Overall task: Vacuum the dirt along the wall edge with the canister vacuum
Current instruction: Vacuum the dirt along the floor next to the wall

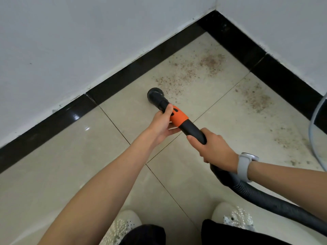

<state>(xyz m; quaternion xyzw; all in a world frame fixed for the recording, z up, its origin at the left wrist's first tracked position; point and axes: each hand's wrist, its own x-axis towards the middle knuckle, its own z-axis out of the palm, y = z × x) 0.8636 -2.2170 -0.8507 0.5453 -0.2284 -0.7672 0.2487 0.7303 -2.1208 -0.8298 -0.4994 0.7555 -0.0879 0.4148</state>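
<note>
Closest to me are my two white shoes [123, 225] on the tiled floor [53, 174], with the ribbed grey hose [265, 198] trailing off past my right wrist and its white watch [245, 165]. My right hand [214, 149] is wrapped tight around the black wand [192, 132], fingers [193, 139] curled over it. Just ahead of that, my left hand [162, 124] grips the orange collar [178, 117], thumb lying across the top. Beyond the left fingers sits the round brush nozzle [155, 94], down on the floor near the black baseboard [123, 80]. The dirt [194, 71] is scattered past the nozzle and to its right, thickest toward the corner, with another patch running along the right-hand baseboard.
</note>
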